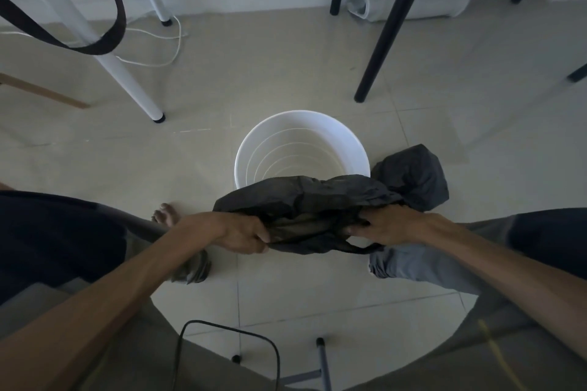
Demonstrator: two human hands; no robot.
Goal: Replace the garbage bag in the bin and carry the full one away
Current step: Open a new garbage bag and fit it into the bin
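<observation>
A crumpled black garbage bag (pixel 305 197) is held over the near rim of the white bin (pixel 301 149) on the floor, gripped by closed fingers of the left hand (pixel 244 233) and right hand (pixel 386 227).

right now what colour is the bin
White, bare inside; the bin shows best in the head view.

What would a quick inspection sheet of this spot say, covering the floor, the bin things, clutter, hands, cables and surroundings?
Surface: pale tiled floor, bare around the bin.
Job's things: white bin upright, unlined, looks empty; black bag held open above its near rim; dark bundle on the floor right of the bin, likely the full bag.
Clutter: nothing seen.
Hands: left hand and right hand each grip the bag's mouth.
Cables: white cable on floor; black cable near the camera.
Surroundings: white table leg, black leg, wall.
</observation>
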